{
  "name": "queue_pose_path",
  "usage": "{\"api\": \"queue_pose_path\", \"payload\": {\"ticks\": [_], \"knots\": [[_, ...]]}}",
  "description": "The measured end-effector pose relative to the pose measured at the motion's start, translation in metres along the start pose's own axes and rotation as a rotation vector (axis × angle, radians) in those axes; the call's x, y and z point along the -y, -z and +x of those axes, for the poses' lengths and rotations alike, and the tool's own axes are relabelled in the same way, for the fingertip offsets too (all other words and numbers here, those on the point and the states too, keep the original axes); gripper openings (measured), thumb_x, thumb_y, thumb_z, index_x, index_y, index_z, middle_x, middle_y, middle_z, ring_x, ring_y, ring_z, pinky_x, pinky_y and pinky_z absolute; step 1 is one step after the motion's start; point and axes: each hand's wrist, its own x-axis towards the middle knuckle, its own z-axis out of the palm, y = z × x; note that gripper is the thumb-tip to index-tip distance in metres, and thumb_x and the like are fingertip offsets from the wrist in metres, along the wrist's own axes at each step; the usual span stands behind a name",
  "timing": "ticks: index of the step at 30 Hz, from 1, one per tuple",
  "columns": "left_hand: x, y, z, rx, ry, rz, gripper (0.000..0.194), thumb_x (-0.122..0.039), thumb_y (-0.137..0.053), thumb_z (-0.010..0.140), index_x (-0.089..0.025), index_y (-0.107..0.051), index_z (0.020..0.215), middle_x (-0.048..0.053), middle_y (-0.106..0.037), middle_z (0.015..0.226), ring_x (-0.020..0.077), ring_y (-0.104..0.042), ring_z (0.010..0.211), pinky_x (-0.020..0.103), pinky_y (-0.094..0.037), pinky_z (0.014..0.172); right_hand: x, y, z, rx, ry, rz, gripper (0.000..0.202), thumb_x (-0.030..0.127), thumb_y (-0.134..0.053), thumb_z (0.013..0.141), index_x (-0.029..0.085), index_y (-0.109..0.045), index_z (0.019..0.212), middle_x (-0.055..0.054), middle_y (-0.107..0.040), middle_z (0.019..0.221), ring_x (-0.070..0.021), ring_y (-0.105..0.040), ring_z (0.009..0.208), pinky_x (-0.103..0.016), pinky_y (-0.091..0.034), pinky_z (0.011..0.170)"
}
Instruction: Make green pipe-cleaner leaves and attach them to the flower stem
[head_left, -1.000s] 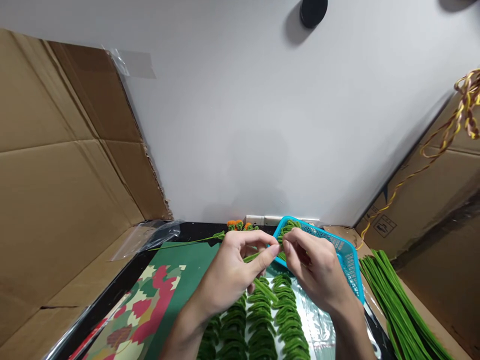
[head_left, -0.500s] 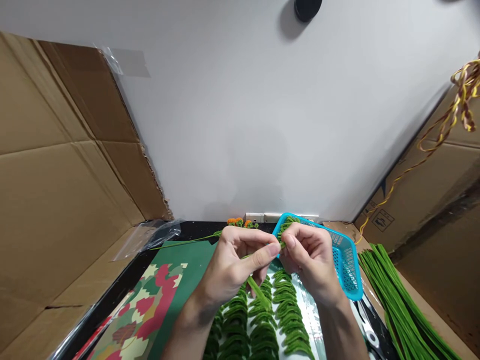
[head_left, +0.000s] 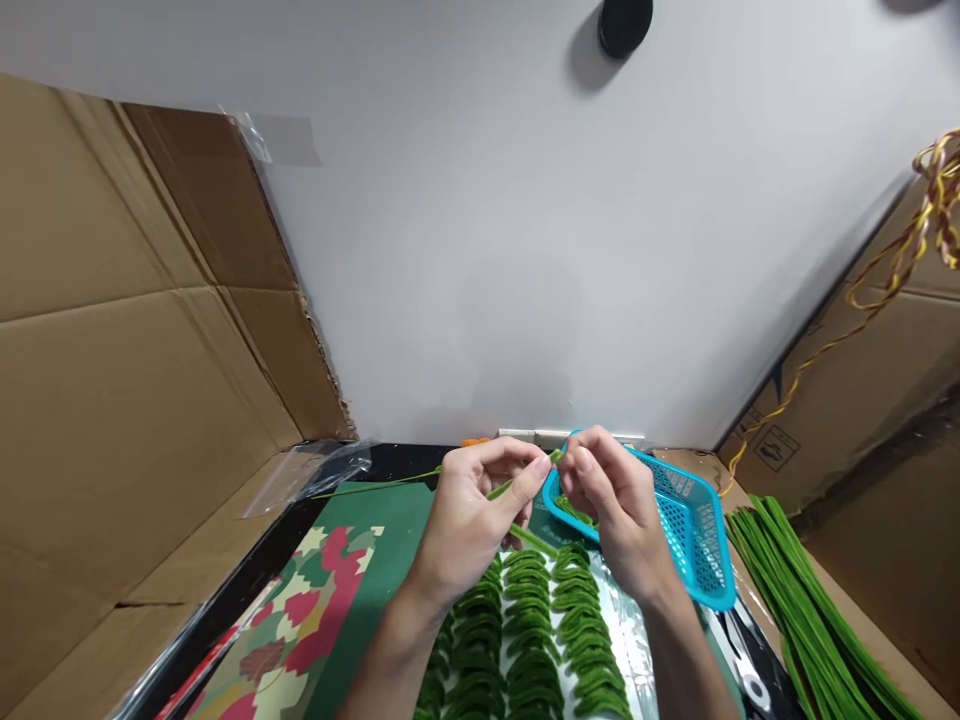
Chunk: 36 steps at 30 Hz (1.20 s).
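Note:
My left hand [head_left: 476,515] pinches a green pipe cleaner [head_left: 534,541] between thumb and forefinger. A short end of it pokes out by the fingertips, and another length slants down below the palm. One thin green strand [head_left: 382,485] stretches out to the left from behind the knuckles. Close by, my right hand [head_left: 619,510] has its thumb and forefinger closed at the pipe cleaner's tip; whether they touch it is hard to see. Beneath both hands, curved green pipe cleaner pieces [head_left: 532,640] lie in several rows on a white sheet.
A blue plastic basket [head_left: 716,545] holding some green pieces stands behind my right hand. To the right lie scissors [head_left: 750,685] and a bundle of long green pipe cleaners [head_left: 817,600]. A green mat [head_left: 352,600] with a camouflage-patterned sheet [head_left: 300,610] is at left. Cardboard walls [head_left: 150,400] flank the table.
My right hand has shifted slightly up and its fingertips sit a little farther from the left ones. The pipe cleaner's lower length has swung to the right. The view has shifted slightly.

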Motion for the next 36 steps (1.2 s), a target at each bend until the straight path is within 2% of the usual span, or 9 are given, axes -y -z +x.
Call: {"api": "queue_pose_path", "payload": {"ticks": [2, 4, 6, 8, 12, 16, 25, 30, 36], "knots": [[0.000, -0.002, -0.001, -0.076, -0.014, 0.019, 0.030, -0.048, -0.079, 0.091, -0.018, -0.075, 0.094, -0.004, -0.056, 0.057, 0.0090, -0.049, 0.044, 0.017, -0.046, 0.035, 0.005, 0.004, -0.003, 0.022, 0.045, -0.049, 0.031, 0.048, -0.054, 0.109, 0.022, -0.058, 0.092, 0.004, -0.047, 0.078, -0.0105, -0.039, 0.066, -0.024, -0.034, 0.059], [-0.001, -0.004, -0.003, -0.154, -0.039, 0.020, 0.030, -0.048, -0.078, 0.092, -0.019, -0.073, 0.097, -0.005, -0.056, 0.058, 0.0089, -0.048, 0.042, 0.017, -0.046, 0.033, 0.009, 0.006, -0.007, 0.133, 0.066, -0.109, 0.027, 0.047, -0.062, 0.104, 0.022, -0.061, 0.094, 0.003, -0.052, 0.080, -0.0109, -0.044, 0.067, -0.025, -0.038, 0.060], [-0.002, -0.005, -0.005, -0.218, -0.063, 0.003, 0.030, -0.048, -0.076, 0.094, -0.020, -0.070, 0.100, -0.006, -0.055, 0.058, 0.0085, -0.047, 0.039, 0.017, -0.044, 0.032, 0.013, 0.006, -0.008, 0.233, 0.064, -0.174, 0.019, 0.039, -0.074, 0.097, 0.022, -0.066, 0.097, 0.002, -0.060, 0.082, -0.0111, -0.053, 0.068, -0.025, -0.044, 0.061], [-0.004, -0.006, -0.005, -0.248, -0.081, -0.027, 0.028, -0.048, -0.074, 0.096, -0.021, -0.067, 0.101, -0.008, -0.053, 0.057, 0.0079, -0.046, 0.036, 0.017, -0.042, 0.031, 0.014, 0.004, -0.008, 0.245, 0.083, -0.198, 0.011, 0.030, -0.078, 0.095, 0.022, -0.070, 0.098, 0.001, -0.067, 0.084, -0.0111, -0.061, 0.068, -0.024, -0.050, 0.062], [-0.006, -0.006, -0.005, -0.188, -0.063, -0.064, 0.031, -0.049, -0.069, 0.099, -0.020, -0.062, 0.090, -0.007, -0.055, 0.063, 0.0075, -0.050, 0.034, 0.019, -0.042, 0.032, 0.009, -0.001, -0.005, 0.097, 0.166, -0.181, 0.001, 0.024, -0.074, 0.097, 0.023, -0.075, 0.097, 0.000, -0.073, 0.086, -0.0117, -0.069, 0.071, -0.023, -0.057, 0.063], [-0.007, -0.008, -0.005, -0.038, -0.012, -0.060, 0.036, -0.051, -0.062, 0.102, -0.019, -0.059, 0.086, -0.004, -0.061, 0.070, 0.0104, -0.059, 0.038, 0.020, -0.044, 0.035, 0.004, 0.000, -0.004, -0.109, 0.215, -0.194, 0.009, 0.021, -0.076, 0.096, 0.026, -0.075, 0.104, 0.001, -0.074, 0.088, -0.0120, -0.071, 0.074, -0.022, -0.060, 0.063], [0.005, -0.019, -0.001, 0.274, 0.108, -0.320, 0.037, -0.052, -0.053, 0.107, -0.021, -0.046, 0.087, -0.004, -0.057, 0.072, 0.0113, -0.062, 0.045, 0.019, -0.042, 0.039, 0.005, 0.000, -0.003, -0.321, 0.309, -0.335, 0.019, 0.016, -0.077, 0.092, 0.028, -0.076, 0.106, 0.002, -0.079, 0.095, -0.0139, -0.075, 0.081, -0.026, -0.062, 0.069], [0.011, -0.022, 0.001, 0.249, 0.096, -0.341, 0.038, -0.047, -0.055, 0.108, -0.018, -0.049, 0.083, -0.002, -0.054, 0.076, 0.0063, -0.051, 0.056, 0.019, -0.037, 0.052, 0.006, -0.002, 0.000, -0.376, 0.293, -0.270, 0.018, 0.019, -0.082, 0.088, 0.027, -0.077, 0.103, 0.001, -0.081, 0.089, -0.0161, -0.077, 0.079, -0.028, -0.063, 0.067], [0.009, -0.023, 0.003, 0.187, 0.039, -0.326, 0.038, -0.043, -0.059, 0.105, -0.017, -0.052, 0.079, -0.001, -0.042, 0.076, 0.0105, -0.036, 0.068, 0.022, -0.033, 0.059, 0.005, -0.003, 0.000, -0.418, 0.247, -0.158, 0.018, 0.023, -0.088, 0.083, 0.026, -0.079, 0.098, -0.001, -0.082, 0.084, -0.0181, -0.078, 0.073, -0.030, -0.065, 0.065]]}}
